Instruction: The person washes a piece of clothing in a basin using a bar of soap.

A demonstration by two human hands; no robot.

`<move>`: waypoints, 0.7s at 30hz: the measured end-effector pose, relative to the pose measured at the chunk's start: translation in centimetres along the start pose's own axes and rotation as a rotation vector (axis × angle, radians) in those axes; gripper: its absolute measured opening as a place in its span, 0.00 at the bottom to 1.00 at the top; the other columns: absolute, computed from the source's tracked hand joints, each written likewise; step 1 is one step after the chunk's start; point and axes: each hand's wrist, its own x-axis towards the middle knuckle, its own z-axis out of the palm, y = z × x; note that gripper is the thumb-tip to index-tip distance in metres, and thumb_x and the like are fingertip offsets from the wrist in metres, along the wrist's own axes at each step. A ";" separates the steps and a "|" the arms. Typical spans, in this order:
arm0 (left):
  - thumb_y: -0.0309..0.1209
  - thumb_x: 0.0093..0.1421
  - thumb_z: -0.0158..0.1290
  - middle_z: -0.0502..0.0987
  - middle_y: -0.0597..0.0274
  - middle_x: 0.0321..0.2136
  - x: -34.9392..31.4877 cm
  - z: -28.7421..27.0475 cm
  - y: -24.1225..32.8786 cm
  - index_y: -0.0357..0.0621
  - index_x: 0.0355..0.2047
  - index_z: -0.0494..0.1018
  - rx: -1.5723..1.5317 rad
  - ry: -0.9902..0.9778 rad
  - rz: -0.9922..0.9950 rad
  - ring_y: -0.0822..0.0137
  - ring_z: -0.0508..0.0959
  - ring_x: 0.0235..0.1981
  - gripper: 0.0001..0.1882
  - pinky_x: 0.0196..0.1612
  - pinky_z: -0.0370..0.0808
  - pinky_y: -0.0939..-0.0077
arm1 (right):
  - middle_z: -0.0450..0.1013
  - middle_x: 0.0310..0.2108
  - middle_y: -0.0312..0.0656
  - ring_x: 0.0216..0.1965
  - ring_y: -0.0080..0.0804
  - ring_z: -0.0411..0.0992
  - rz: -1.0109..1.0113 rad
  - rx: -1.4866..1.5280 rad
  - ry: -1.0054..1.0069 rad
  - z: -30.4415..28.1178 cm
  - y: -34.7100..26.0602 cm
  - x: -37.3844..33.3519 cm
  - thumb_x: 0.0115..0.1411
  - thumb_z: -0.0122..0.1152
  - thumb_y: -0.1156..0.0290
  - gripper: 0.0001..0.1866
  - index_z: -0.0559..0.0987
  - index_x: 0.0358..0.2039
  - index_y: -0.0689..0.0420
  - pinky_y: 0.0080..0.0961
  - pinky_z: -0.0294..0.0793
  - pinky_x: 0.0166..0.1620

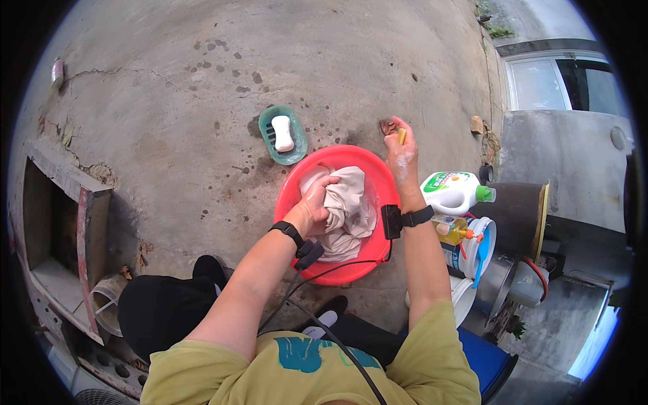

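My left hand (316, 201) is closed on a wet, pale cloth (348, 189) bunched up inside a red plastic basin (289, 196). Beyond the basin's right rim, my right hand (403, 152) is raised, with some white suds on its wrist side. Its fingers are closed round a small yellowish block (401, 136); a brown, bristle-like patch shows beside the fingertips, and I cannot tell whether the two are one thing. A white bar of soap (282, 133) rests in a green soap dish (293, 156) on the ground, just past the basin's far left rim.
Right of the basin lie a white detergent jug (445, 196) with a green cap, a bottle of yellow liquid (447, 229) and white buckets (480, 236). Dark cables cross from my wristbands over the basin's near rim. A concrete block structure (84, 223) stands at the left.
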 end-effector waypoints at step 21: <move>0.48 0.66 0.37 0.76 0.57 0.46 1.2 3.8 -7.6 0.49 0.50 0.71 0.127 -0.124 0.162 0.58 0.75 0.48 0.22 0.55 0.69 0.58 | 0.72 0.36 0.46 0.41 0.48 0.70 -0.413 -0.410 -0.028 -1.0 2.6 -11.4 0.54 0.55 0.72 0.10 0.72 0.38 0.56 0.37 0.68 0.47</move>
